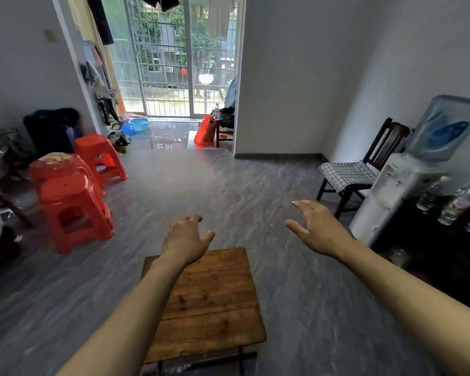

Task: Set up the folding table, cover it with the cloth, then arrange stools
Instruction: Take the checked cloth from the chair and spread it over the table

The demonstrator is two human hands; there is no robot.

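A small wooden folding table (215,302) stands on the grey floor just below me, its dark legs showing at the near edge. My left hand (186,237) hovers over the table's far edge, fingers loosely curled, holding nothing. My right hand (314,229) is stretched out to the right of the table, fingers spread and empty. A checked cloth (346,175) lies on the seat of a dark wooden chair (383,147) at the right wall. Three red plastic stools (73,210) stand at the left.
A water dispenser (407,191) with a blue bottle stands at the right beside a dark stand holding plastic bottles (456,204). Clutter and a black bag (50,130) line the left wall. A barred balcony door (174,58) is straight ahead, with a blue basin (139,124).
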